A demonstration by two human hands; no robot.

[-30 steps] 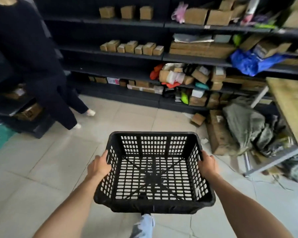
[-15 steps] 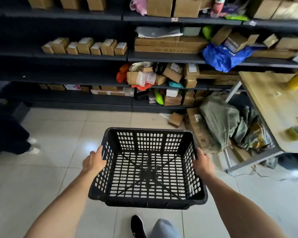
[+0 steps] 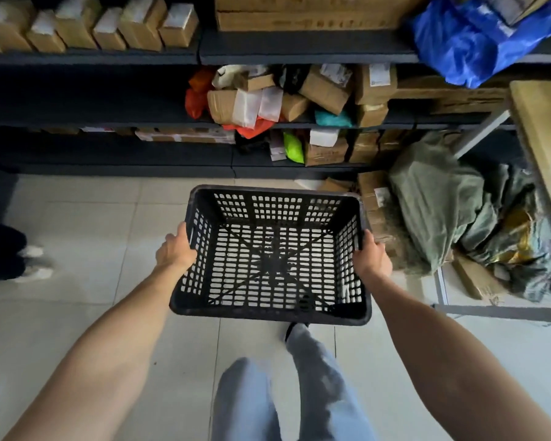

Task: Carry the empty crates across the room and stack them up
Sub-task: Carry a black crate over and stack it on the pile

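An empty black plastic crate (image 3: 274, 313) with slotted walls and floor hangs level in front of me above the tiled floor. My left hand (image 3: 175, 249) grips its left rim and my right hand (image 3: 371, 256) grips its right rim, fingers curled over the edges. Through the crate's floor I see pale tiles. My legs in light jeans show below the crate.
Dark shelving (image 3: 109, 119) full of cardboard boxes and parcels runs across ahead. A wooden table (image 3: 544, 128) stands at right, with green sacks (image 3: 439, 198) and boxes heaped under it. Another person's feet in white shoes (image 3: 32, 262) stand at far left.
I have walked closer to the shelves and the view has tilted down. The crate stays held in both hands. The other person has slid towards the left edge.
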